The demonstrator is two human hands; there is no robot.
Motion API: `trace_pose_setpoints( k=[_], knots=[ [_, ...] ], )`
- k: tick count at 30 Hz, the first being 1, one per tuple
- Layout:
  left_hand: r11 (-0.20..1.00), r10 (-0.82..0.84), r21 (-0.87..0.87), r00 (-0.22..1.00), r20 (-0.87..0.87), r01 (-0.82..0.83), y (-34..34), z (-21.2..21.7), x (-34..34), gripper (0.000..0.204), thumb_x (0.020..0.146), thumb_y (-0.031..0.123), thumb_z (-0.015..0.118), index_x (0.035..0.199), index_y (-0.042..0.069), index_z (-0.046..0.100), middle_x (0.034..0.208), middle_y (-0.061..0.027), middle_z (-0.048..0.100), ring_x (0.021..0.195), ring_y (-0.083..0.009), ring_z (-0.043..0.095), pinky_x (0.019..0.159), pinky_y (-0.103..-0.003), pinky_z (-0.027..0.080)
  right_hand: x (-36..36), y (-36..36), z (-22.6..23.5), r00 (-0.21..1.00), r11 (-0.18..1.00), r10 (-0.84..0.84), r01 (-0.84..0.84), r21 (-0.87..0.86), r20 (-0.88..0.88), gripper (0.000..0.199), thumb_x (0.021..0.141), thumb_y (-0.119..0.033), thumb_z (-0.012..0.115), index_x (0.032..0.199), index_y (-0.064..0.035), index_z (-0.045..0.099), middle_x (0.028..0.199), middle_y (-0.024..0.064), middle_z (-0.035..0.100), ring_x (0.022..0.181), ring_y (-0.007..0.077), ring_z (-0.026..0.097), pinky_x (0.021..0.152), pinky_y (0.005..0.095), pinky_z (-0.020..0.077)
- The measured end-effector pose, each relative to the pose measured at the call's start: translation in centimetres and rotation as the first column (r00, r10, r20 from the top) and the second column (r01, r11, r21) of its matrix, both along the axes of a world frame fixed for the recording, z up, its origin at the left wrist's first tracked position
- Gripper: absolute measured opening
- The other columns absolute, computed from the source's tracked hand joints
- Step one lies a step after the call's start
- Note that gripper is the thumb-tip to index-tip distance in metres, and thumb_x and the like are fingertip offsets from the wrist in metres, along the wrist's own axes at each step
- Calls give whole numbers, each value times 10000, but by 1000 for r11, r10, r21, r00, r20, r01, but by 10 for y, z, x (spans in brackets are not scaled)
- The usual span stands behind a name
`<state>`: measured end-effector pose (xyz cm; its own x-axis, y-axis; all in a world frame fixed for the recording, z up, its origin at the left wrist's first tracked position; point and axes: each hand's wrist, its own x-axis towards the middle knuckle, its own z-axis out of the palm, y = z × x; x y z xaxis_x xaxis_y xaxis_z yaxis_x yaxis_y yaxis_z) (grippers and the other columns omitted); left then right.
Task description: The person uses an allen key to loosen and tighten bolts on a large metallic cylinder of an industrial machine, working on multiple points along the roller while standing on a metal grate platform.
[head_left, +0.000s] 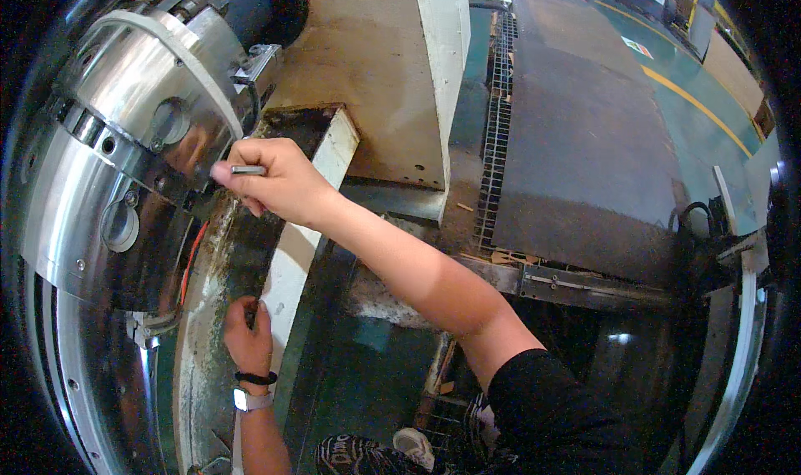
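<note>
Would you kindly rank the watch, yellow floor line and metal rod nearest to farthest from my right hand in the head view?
1. Metal rod: gripped in the right hand.
2. Watch: below, on the left wrist.
3. Yellow floor line: upper right.

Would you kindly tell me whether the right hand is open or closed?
Closed: the right hand holds a metal piece, its fingers curled in.

Slvr. rod (249, 170) — part-hidden in rt. hand (271, 179)
</note>
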<state>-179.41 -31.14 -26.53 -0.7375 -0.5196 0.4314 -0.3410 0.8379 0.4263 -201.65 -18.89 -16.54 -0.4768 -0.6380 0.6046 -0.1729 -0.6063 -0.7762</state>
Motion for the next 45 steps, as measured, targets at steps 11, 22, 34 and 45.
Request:
trace_pose_setpoints(
  k=[11, 22, 34, 45],
  knots=[
    [997, -15, -74, 1000, 11, 16, 3, 5, -1, 183, 811, 142, 601, 938, 18, 557, 837, -141, 599, 752, -286, 588, 673, -360, 468, 1, 5, 3, 941, 977, 182, -141, -161, 285, 472, 935, -336, 289, 687, 0, 507, 624, 90, 519, 507, 204, 585, 494, 279, 450],
    [1000, 5, -21, 1000, -5, -5, 3, 3, -1, 169, 814, 154, 600, 912, 21, 562, 807, -132, 596, 732, -285, 587, 655, -363, 468, 22, -8, -10, 797, 719, 583, -415, -558, 159, 365, 819, -225, 503, 1106, -15, 422, 995, 101, 491, 918, 241, 539, 834, 349, 402],
    [999, -15, -44, 999, -29, 14, -1, -2, 4, 185, 822, 165, 585, 944, 28, 559, 827, -142, 606, 750, -302, 604, 664, -368, 474, 17, -2, -9, 872, 842, 478, -420, -338, 107, 442, 786, -200, 662, 1148, -24, 479, 999, 43, 489, 941, 121, 497, 811, 254, 403],
    [999, 0, -54, 999, -43, -2, -4, -8, 6, 182, 815, 155, 594, 939, 26, 568, 844, -145, 612, 778, -304, 605, 669, -364, 474, 14, -7, -5, 970, 949, 243, -241, -205, -16, 310, 700, -175, 753, 883, -63, 529, 880, -26, 480, 800, 58, 445, 724, 204, 371]
  ],
)
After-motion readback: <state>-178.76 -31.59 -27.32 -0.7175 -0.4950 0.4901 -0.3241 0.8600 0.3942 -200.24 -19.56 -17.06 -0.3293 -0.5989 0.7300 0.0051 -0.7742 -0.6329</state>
